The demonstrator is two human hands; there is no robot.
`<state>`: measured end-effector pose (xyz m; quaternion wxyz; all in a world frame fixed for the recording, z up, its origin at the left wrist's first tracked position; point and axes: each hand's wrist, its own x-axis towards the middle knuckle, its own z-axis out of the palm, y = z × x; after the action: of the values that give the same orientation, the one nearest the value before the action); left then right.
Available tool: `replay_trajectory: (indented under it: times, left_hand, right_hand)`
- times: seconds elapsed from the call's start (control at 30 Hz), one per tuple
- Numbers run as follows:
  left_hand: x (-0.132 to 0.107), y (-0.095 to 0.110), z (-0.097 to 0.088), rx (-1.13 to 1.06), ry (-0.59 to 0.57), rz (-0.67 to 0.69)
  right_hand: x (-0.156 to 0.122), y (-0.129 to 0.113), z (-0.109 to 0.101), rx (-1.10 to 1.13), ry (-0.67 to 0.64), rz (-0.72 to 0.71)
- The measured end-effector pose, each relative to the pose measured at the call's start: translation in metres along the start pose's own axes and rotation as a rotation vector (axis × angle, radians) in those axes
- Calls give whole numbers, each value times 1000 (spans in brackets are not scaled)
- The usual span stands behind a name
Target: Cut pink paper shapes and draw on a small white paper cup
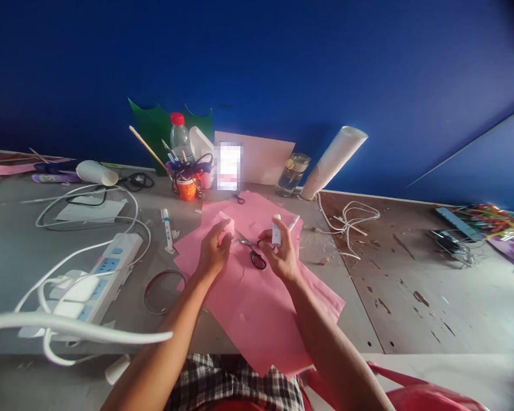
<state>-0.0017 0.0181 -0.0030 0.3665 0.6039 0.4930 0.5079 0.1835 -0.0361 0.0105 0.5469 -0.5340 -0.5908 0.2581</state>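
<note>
Over the pink paper sheets [257,308], my left hand [216,242] pinches a small pale pink paper piece [225,221]. My right hand [280,251] has its fingers closed around a small white tube [276,231] that looks like a glue stick, held upright. Between the two hands lie scissors [257,260] with dark handles, their blades pointing toward my left hand. The right fingertips are close to one scissor handle; whether they touch it I cannot tell. Just beyond the right fingers lies a slim white stick-like item [294,222].
A white marker [167,229] and a tape roll [147,297] lie left, near a power strip [111,268] with looping white cables. Behind stand an orange cup [185,189] of tools, a lit blurred screen [228,165], a jar [290,176] and a leaning cup stack [336,160].
</note>
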Motion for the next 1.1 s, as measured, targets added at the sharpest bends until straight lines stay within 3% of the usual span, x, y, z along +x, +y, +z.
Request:
replay_trajectory:
  times: [0.23,0.53,0.8,0.93,1.03,1.1]
  left_hand:
    - [6,-11,-4,334,39,25]
    - [3,7,-7,691,37,-185]
    - [0,9,-6,698,133,-220]
    - [-3,7,-7,672,231,-76]
    - [-11,8,-2,628,100,131]
    - [-18,8,2,677,-15,163]
  right_hand:
    - [0,2,1,24,5,16]
    - [0,2,1,26,8,45]
    - [1,2,1,26,11,45]
    - [1,2,1,-13,26,40]
    - [1,2,0,-38,40,19]
    - [1,3,-1,-48,49,0]
